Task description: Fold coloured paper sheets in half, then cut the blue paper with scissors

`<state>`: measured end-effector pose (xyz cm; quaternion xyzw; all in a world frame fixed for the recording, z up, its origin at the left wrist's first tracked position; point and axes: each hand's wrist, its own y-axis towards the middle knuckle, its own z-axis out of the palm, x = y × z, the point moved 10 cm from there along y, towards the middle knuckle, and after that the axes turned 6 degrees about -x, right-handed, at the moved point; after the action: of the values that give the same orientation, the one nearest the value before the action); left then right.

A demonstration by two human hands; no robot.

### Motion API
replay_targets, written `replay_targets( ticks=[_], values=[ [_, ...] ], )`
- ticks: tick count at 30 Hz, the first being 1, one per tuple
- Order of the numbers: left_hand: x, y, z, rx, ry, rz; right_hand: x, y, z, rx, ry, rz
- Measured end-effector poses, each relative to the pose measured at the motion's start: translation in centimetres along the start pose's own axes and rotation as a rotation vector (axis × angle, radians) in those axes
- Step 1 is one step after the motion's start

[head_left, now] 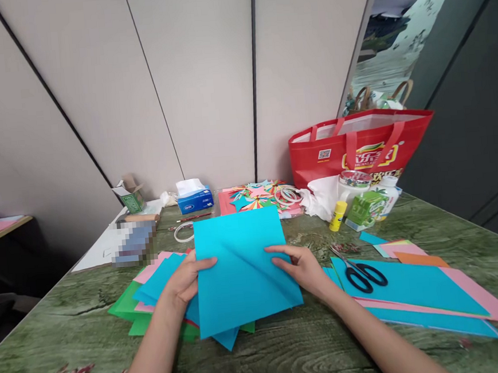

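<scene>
A square sheet of bright blue paper (238,262) with a diagonal crease is held up over the green table (70,327). My left hand (187,280) grips its left edge, thumb on the front of the sheet. My right hand (300,266) pinches the right side, fingers laid across the crease. Under the sheet lies a pile of blue, pink and green paper sheets (149,292). Black-handled scissors (361,272) rest to the right of my right hand on more blue and pink sheets (421,293).
A red shopping bag (358,146) stands at the back right, with a yellow glue stick (338,215), a green box (365,209) and crumpled tissue (321,198) before it. Colourful paper stars (256,197), tape rolls (290,195), a blue tissue box (195,199) and a small green carton (129,196) line the wall.
</scene>
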<state>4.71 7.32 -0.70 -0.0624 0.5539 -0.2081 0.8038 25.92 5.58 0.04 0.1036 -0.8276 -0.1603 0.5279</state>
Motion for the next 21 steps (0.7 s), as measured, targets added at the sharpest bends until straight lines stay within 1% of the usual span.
replay_targets(
  ticks=[2,4,7,9,11,13,15,17,19,21],
  values=[
    [0.0,0.0,0.2,0.022,0.009,-0.006,-1.2,0.1,-0.2,-0.003,0.08,0.097],
    [0.2,0.1,0.3,0.038,0.005,-0.021,-2.6,0.1,0.0,0.017,0.223,0.219],
    [0.3,0.2,-0.1,0.02,-0.017,-0.047,-4.3,-0.3,0.9,0.108,0.457,0.433],
    [0.2,0.2,-0.5,-0.02,-0.039,-0.053,-4.5,-0.4,1.1,0.161,0.579,0.499],
    [0.0,0.1,-0.9,-0.062,-0.059,-0.067,-3.8,-0.3,0.9,0.194,0.646,0.465],
    [0.0,0.1,-1.0,-0.079,-0.069,-0.088,-2.6,-0.2,0.7,0.241,0.647,0.377],
    [0.2,0.0,-0.8,-0.07,-0.068,-0.12,-1.2,-0.4,1.1,0.325,0.621,0.297],
    [0.7,0.1,-0.7,-0.064,-0.056,-0.153,-0.2,-0.9,1.7,0.4,0.578,0.251],
    [1.1,0.2,-0.8,-0.071,-0.034,-0.165,0.1,-1.1,2.0,0.416,0.532,0.241],
    [1.2,0.3,-0.9,-0.072,-0.017,-0.146,-0.1,-0.9,2.0,0.378,0.509,0.252]
  ],
)
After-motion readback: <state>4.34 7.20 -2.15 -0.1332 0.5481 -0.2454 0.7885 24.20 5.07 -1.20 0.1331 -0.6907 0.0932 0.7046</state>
